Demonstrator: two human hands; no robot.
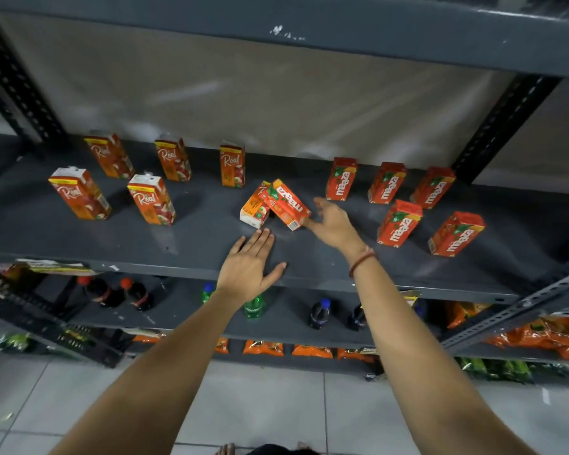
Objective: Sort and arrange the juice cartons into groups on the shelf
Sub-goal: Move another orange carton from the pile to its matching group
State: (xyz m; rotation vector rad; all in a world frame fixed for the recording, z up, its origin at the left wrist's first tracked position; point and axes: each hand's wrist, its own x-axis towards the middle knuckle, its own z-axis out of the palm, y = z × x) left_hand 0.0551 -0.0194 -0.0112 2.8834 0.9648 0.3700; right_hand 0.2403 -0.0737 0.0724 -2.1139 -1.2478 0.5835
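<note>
1. Juice cartons stand on the grey shelf (184, 247) in two camps in the head view, the only one given: five "Real" cartons (151, 199) toward the left end, five upright "Maaza" cartons (398, 223) toward the right end.
2. Two strays lie tipped together at mid-shelf: a fallen Maaza carton (286, 204) leaning on a fallen Real carton (254, 208).
3. The right hand (334, 224) is spread open, fingertips touching the fallen Maaza carton's near corner; it grips nothing yet.
4. The left hand (248, 267) lies flat and open near the shelf's front edge, just short of the fallen Real carton, holding nothing.
5. Judgement: close the right hand around the Maaza carton's narrow sides and lift it clear before moving it right, lest it drag its neighbour.
6. Steady or take the Real carton with the left hand, then stand each upright beside its own group, labels forward.
</note>
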